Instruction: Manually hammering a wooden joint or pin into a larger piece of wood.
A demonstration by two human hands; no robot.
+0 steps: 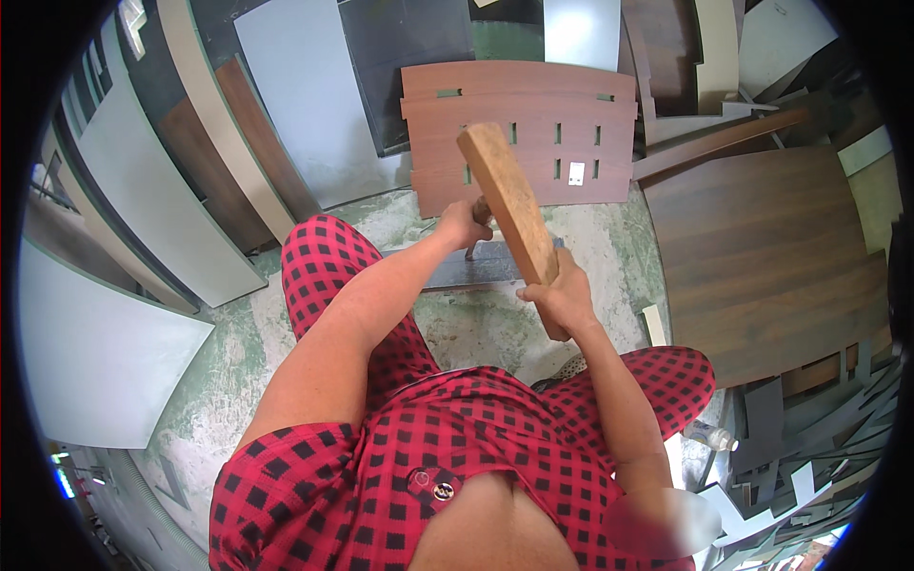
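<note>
My right hand (569,293) grips the lower end of a thick, light-brown wooden block (510,195). The block slants up and to the left, its far end pale and squared off. My left hand (461,226) is closed round a short tool with a brown handle (482,208), partly covered by the fingers and the block. A thin brownish part shows below that fist, over a dark flat board (476,269) lying between my knees. Whether the tool touches the board I cannot tell.
A reddish-brown slotted panel (524,105) stands ahead. White and brown panels (171,181) lean at the left. At the right are a large dark-brown board (762,257) and a heap of offcuts (838,428). A plastic bottle (709,437) lies by my right knee.
</note>
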